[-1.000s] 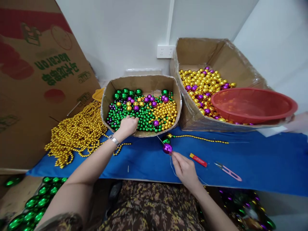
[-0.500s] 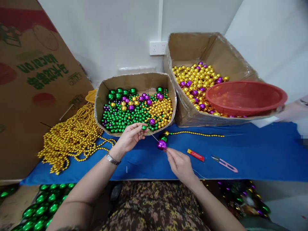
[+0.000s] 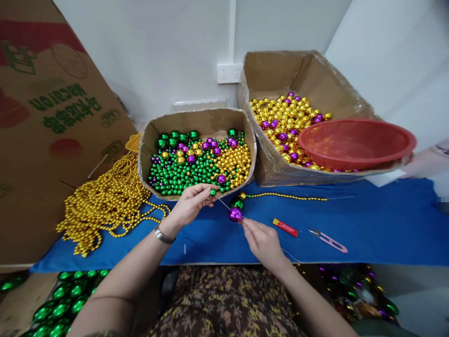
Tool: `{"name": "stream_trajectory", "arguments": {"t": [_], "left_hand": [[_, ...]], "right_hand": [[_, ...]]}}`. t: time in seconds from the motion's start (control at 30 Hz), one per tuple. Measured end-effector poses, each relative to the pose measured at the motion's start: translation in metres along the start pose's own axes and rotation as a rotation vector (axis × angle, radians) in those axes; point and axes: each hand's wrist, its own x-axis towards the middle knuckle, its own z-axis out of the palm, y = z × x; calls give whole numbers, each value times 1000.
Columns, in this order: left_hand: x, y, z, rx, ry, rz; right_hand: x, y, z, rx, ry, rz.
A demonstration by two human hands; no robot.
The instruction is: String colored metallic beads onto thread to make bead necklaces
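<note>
My left hand pinches a small green bead at the near rim of the smaller cardboard box. From that bead a thin straight pale strand runs to a large purple bead. My right hand is closed at the purple bead's right side, its fingertips pinching the thread there. A loose end of white thread trails below that hand. Just behind the purple bead lie a dark green bead and a gold bead, followed by a string of small gold beads.
Loose green, gold and purple beads fill the smaller box. The larger box holds gold and purple beads and a red basin. Gold bead strands lie left. A red-yellow lighter and pink thread snips rest on the blue cloth.
My left hand has shifted slightly down and right with the green bead, closer to the purple bead. My right hand stays nearly in place. The whole view has moved a little.
</note>
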Motion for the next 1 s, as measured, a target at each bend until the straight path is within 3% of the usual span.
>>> {"name": "stream_trajectory", "arguments": {"t": [0.2,0.27,0.33,0.4,0.47,0.57,0.7,0.9,1.0], "left_hand": [[8,8,1,426,-90,129],[28,17,-15,664,72,212],[54,27,-41,1118,364,322],[78,34,-69,1221,467,325],[94,37,-90,1265,495,301],[99,32,-103,1288,490,278],[83,19,-96,1262,458,294],[64,1,-65,1345,181,358],[62,-3,-50,1256,21,364]], "right_hand": [[3,-1,2,-10,35,4],[3,1,1,-1,48,14],[2,3,-1,3,62,27],[2,4,-1,6,67,31],[2,3,0,10,68,27],[3,1,3,15,76,13],[3,1,5,14,77,13],[3,0,8,23,22,37],[1,0,6,18,36,55]]}}
